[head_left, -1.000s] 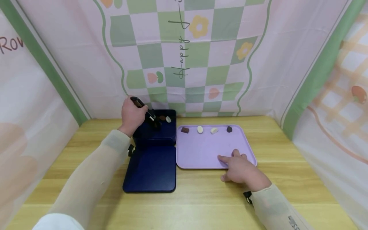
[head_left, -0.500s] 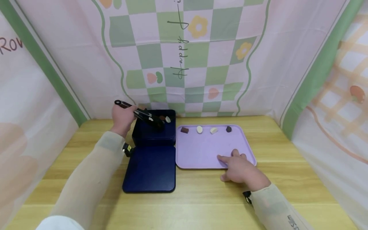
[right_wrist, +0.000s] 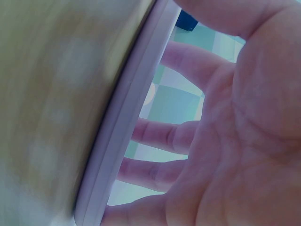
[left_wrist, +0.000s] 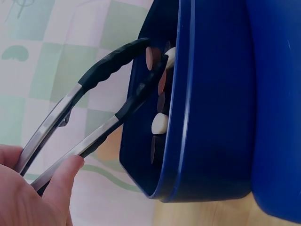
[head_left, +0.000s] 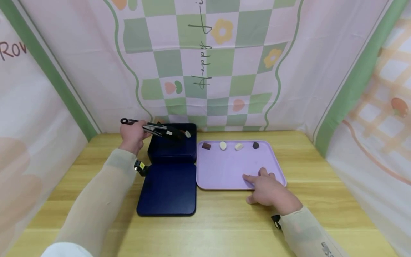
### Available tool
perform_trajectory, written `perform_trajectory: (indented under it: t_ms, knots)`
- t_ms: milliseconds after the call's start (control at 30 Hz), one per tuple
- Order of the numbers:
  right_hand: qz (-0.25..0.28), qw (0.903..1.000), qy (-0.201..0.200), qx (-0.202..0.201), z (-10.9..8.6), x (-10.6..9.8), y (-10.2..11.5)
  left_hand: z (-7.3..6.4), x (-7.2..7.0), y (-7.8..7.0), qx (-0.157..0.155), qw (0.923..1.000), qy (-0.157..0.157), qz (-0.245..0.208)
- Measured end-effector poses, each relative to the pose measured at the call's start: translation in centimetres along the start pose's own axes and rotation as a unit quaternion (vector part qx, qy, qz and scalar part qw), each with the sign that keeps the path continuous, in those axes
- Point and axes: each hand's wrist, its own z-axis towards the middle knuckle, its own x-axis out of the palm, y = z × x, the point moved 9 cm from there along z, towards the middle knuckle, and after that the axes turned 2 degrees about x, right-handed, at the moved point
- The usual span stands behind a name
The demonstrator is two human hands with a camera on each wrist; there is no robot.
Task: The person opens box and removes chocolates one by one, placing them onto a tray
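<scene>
My left hand (head_left: pixel 132 136) grips black-and-silver kitchen tongs (left_wrist: pixel 96 101) by their arms. The tongs' black tips stand apart and reach into a dark blue box (left_wrist: pixel 214 117). A reddish-brown piece (left_wrist: pixel 149 58) shows between the tips; whether they touch it I cannot tell. White (left_wrist: pixel 160 124) and brown pieces lie inside, partly hidden by the box's wall. On the right, my right hand (head_left: pixel 268 189) rests at the near edge of a lilac tray (head_left: pixel 224 173), its fingers spread over the rim. Along the tray's far side sit a brown block (head_left: pixel 206 146), a white oval piece (head_left: pixel 223 145), a white chunk (head_left: pixel 238 146) and a dark faceted piece (head_left: pixel 255 145).
A flat dark blue lid (head_left: pixel 167 189) lies in front of the box, left of the tray. All stand on a wooden table (head_left: pixel 221 221). Printed cloth (head_left: pixel 218 64) hangs behind and at both sides.
My left hand has moved left and down, tilting the tongs from steep to nearly level, with the tips still at the box. The right hand and the tray's pieces have stayed put.
</scene>
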Motion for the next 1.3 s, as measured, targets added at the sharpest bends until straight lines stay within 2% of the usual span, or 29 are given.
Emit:
perform_trajectory:
  t_ms: [233,400,533,700,867,967,1067,1133,1233,1300]
  knots:
    - [-0.002,1.0,-0.001,0.002,0.0,0.1,0.0,-0.2,-0.2,0.6,-0.042,0.9986,-0.01,-0.03]
    - [-0.002,1.0,-0.001,0.007,0.0,0.2,-0.1,-0.6,0.3,0.4,-0.046,0.9981,-0.011,-0.039]
    - [0.0,1.0,-0.001,0.007,0.0,0.1,-0.1,-1.5,1.3,-0.2,-0.021,0.9992,0.003,-0.035]
    - [0.002,1.0,0.001,0.008,-0.1,0.2,-0.1,-3.4,2.8,-1.3,0.026,0.999,0.032,-0.019]
    - [0.004,1.0,0.001,0.008,-0.1,0.1,-0.1,-5.5,4.1,-2.1,0.079,0.9945,0.067,-0.013]
    - [0.005,0.9999,0.002,0.01,-0.1,0.1,-0.1,-6.6,4.6,-2.1,0.104,0.9915,0.078,0.008]
    - [0.006,0.9999,0.002,0.011,-0.2,0.2,-0.1,-7.6,5.1,-2.0,0.136,0.9857,0.088,0.047]
    - [0.007,1.0,0.001,0.007,-0.1,0.1,0.0,-8.4,5.6,-2.1,0.165,0.9784,0.1,0.073]
    - [0.005,1.0,0.0,0.004,-0.2,0.0,0.0,-9.8,6.4,-2.4,0.217,0.9602,0.12,0.129]
    - [0.005,1.0,0.0,0.002,-0.1,0.0,0.1,-10.7,7.0,-2.7,0.262,0.9415,0.127,0.169]
